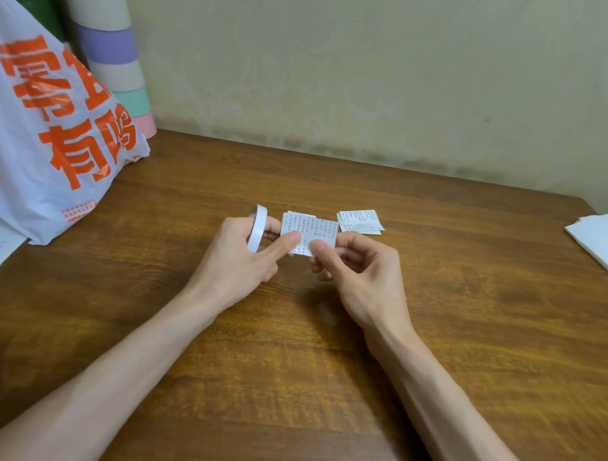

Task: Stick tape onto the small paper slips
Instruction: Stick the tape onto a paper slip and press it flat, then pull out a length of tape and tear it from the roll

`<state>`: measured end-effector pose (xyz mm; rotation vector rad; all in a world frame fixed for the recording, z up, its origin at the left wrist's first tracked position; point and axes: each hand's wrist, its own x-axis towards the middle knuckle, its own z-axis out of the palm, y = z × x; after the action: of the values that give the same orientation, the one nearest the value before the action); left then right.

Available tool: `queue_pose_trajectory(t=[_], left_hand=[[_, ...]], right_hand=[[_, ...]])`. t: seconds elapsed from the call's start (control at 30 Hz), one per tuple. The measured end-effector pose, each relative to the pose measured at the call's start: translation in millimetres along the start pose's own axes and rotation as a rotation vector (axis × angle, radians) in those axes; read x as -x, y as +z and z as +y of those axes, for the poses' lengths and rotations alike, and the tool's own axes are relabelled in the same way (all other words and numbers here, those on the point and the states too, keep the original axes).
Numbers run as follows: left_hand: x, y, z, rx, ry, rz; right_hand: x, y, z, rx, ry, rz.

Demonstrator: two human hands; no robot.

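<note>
We see the left hand [245, 250] pinching the paper slip [307, 236] at its 9 o'clock edge, thumb on top, with the tape roll [257, 227] ringed over a finger; the right hand [351, 268], fingers curled, pinches the slip's 3 o'clock edge over the table [281, 376]; 1 stack of slips [361, 221] lies at 1 o'clock; a plastic bag [45, 123] stands at 10 o'clock.

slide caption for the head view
Left hand, carrying a tape roll, and right hand pinch printed paper slips over a wooden table.
</note>
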<state>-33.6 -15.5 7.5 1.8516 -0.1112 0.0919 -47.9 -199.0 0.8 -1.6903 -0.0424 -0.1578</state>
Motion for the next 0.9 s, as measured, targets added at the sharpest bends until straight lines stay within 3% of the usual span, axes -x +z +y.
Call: queue_pose_trajectory(t=[0.23,0.4,0.57,0.77,0.9], left_hand=[[1,0,5,0.012,0.033,0.009],[-1,3,6,0.105,-0.004,-0.115],[2,5,5,-0.008,0.197,-0.178],[1,7,3,-0.047,0.271,-0.190],[0,8,0,-0.053,0.299,-0.192]], right_hand=[[-4,-3,1,-0.033,0.000,0.098],[-20,-18,0,0.056,-0.009,0.281],[-47,-40,6,0.190,0.029,0.386],[-73,-47,15,0.477,0.036,0.396],[-76,-44,24,0.845,-0.012,0.386]])
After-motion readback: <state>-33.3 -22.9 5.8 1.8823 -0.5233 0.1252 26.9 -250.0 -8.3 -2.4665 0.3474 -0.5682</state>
